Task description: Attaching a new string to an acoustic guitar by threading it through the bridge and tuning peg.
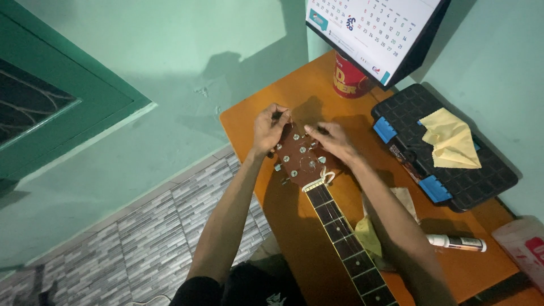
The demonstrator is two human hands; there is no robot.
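At frame centre, the guitar headstock (303,156) rests on the desk (294,96); left hand (269,129) pinches its top-edge tuner, right hand (333,139) curls over the other side. Rigid wood, small fiddly pegs; steady it by the neck (345,241).

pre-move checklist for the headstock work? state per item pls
1. Left hand on the headstock top edge: ok.
2. Right hand on the headstock's far side, fingertips near a peg: ok.
3. Neck lies flat across the table: ok.
4. Strings on the neck: cannot tell, too dim.
5. Red can apart from both hands: ok.
6. Black case with yellow cloth on it, apart from the guitar: ok.
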